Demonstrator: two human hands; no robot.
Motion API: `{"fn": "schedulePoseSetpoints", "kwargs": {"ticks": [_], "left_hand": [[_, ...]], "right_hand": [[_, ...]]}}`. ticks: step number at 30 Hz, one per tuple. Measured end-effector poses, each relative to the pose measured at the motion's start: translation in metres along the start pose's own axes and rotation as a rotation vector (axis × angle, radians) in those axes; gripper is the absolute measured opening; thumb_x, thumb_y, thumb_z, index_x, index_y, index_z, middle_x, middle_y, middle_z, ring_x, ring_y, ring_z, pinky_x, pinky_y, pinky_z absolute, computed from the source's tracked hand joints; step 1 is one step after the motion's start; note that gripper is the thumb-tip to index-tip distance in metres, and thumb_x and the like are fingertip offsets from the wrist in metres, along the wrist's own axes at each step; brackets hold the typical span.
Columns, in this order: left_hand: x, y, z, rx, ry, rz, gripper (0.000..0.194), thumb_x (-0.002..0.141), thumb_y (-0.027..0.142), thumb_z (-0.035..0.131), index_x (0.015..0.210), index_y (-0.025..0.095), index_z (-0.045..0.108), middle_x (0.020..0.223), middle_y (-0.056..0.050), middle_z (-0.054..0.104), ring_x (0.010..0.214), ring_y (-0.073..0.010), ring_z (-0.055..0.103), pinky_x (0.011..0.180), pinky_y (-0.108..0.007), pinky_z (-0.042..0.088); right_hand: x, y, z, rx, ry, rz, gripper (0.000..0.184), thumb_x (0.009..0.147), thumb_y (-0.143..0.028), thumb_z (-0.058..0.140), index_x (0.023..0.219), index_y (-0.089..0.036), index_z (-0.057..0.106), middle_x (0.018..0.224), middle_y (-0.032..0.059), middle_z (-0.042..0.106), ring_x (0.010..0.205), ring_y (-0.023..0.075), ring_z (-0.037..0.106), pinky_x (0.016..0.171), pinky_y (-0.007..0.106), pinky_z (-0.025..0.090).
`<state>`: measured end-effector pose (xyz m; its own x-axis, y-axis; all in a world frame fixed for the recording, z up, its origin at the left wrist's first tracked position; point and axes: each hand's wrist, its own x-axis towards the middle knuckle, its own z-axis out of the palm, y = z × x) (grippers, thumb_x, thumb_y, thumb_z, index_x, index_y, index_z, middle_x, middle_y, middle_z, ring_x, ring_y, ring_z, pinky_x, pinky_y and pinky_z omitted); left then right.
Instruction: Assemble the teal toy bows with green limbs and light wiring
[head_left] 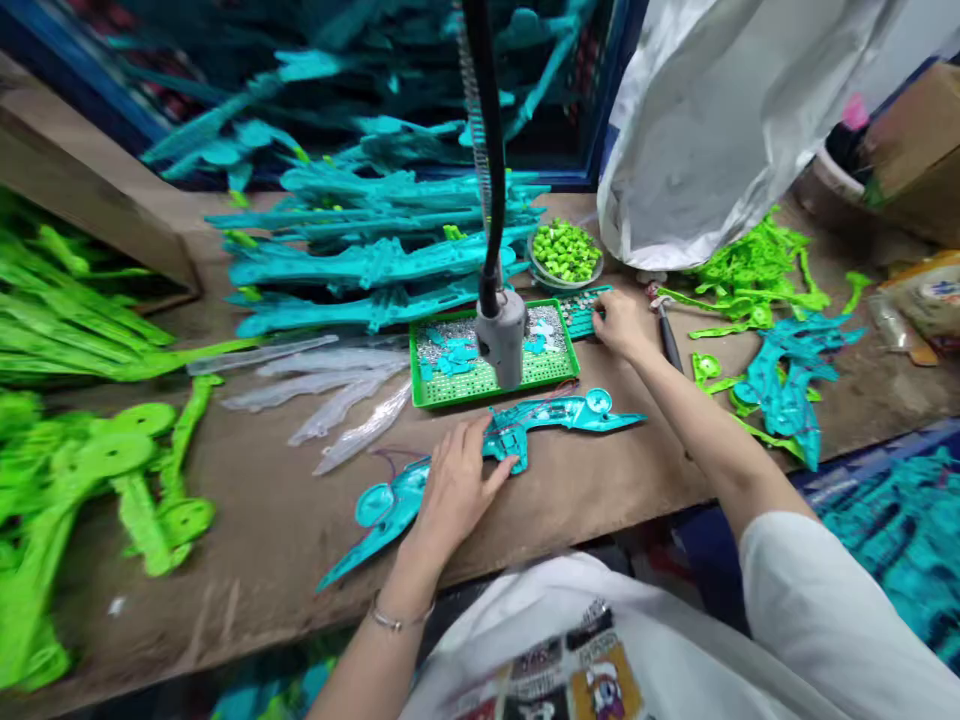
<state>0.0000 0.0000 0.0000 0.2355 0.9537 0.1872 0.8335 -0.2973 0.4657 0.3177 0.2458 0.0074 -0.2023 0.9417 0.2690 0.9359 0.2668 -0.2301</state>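
A teal bow-shaped plastic shell (559,412) with thin wires and a round cup at each end lies on the bench. My left hand (459,475) lies across its middle, fingers over the far side and thumb on the near side, holding it. Farther off, my right hand (619,322) reaches to a small teal tray (581,318) of tiny pieces. Its fingers are bent together at the tray; what they pinch is hidden. Beside it stands a green tray (495,393) with many small metal pieces and teal bits, partly behind a hanging grey-tipped tool (501,335).
Stacked teal shells (375,265) lie at the back, near a bowl of green pieces (566,252). Translucent strips (360,405) lie left of the green tray. Green parts (112,460) crowd the left; a hammer (666,330) and teal parts (795,370) lie right.
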Motion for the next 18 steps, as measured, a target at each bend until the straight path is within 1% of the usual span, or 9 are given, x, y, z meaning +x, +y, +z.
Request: {"fn": "schedulePoseSetpoints", "kwargs": {"ticks": [2, 5, 8, 11, 14, 18], "left_hand": [[-0.002, 0.004, 0.001, 0.006, -0.003, -0.011, 0.06, 0.099, 0.046, 0.063, 0.147, 0.018, 0.042, 0.129, -0.015, 0.062, 0.118, -0.033, 0.061, 0.099, -0.048, 0.052], [-0.006, 0.009, 0.002, -0.006, -0.001, -0.024, 0.061, 0.099, 0.046, 0.063, 0.149, 0.019, 0.041, 0.126, -0.014, 0.062, 0.115, -0.0326, 0.062, 0.097, -0.047, 0.053], [-0.009, 0.01, 0.003, -0.038, 0.017, -0.025, 0.06, 0.098, 0.045, 0.064, 0.149, 0.022, 0.041, 0.129, -0.014, 0.062, 0.117, -0.0328, 0.062, 0.098, -0.047, 0.052], [-0.01, 0.011, 0.003, -0.059, 0.03, -0.027, 0.061, 0.098, 0.044, 0.064, 0.15, 0.022, 0.041, 0.131, -0.015, 0.062, 0.118, -0.0329, 0.062, 0.099, -0.048, 0.051], [-0.009, 0.013, 0.001, -0.077, 0.023, -0.037, 0.063, 0.098, 0.045, 0.066, 0.151, 0.021, 0.041, 0.129, -0.015, 0.062, 0.117, -0.0324, 0.062, 0.099, -0.047, 0.051], [-0.008, 0.016, -0.001, -0.095, 0.031, -0.047, 0.063, 0.097, 0.044, 0.068, 0.149, 0.02, 0.042, 0.128, -0.015, 0.063, 0.119, -0.0326, 0.062, 0.1, -0.047, 0.051]], "right_hand": [[0.001, 0.0, 0.0, -0.012, 0.0, 0.016, 0.02, 0.086, -0.013, 0.052, 0.095, -0.014, 0.07, 0.101, 0.0189, 0.073, 0.094, 0.03, 0.063, 0.082, 0.038, 0.045], [0.001, -0.004, 0.001, -0.001, 0.002, 0.002, 0.023, 0.086, -0.012, 0.051, 0.096, -0.014, 0.071, 0.101, 0.0183, 0.073, 0.093, 0.0297, 0.063, 0.082, 0.038, 0.046], [0.0, -0.013, 0.002, 0.063, 0.001, -0.083, 0.026, 0.087, -0.012, 0.051, 0.1, -0.014, 0.073, 0.103, 0.0163, 0.073, 0.096, 0.0284, 0.063, 0.086, 0.038, 0.048], [0.001, -0.022, 0.006, 0.123, -0.023, -0.166, 0.029, 0.086, -0.01, 0.05, 0.1, -0.015, 0.076, 0.101, 0.0141, 0.073, 0.096, 0.0267, 0.064, 0.088, 0.037, 0.049], [0.002, -0.026, 0.007, 0.125, -0.061, -0.2, 0.032, 0.085, -0.01, 0.05, 0.099, -0.015, 0.079, 0.1, 0.0132, 0.072, 0.094, 0.0257, 0.065, 0.087, 0.036, 0.05], [0.005, -0.029, 0.002, 0.083, -0.102, -0.252, 0.034, 0.085, -0.01, 0.05, 0.1, -0.014, 0.08, 0.1, 0.0138, 0.072, 0.094, 0.0259, 0.065, 0.086, 0.036, 0.049]]}}
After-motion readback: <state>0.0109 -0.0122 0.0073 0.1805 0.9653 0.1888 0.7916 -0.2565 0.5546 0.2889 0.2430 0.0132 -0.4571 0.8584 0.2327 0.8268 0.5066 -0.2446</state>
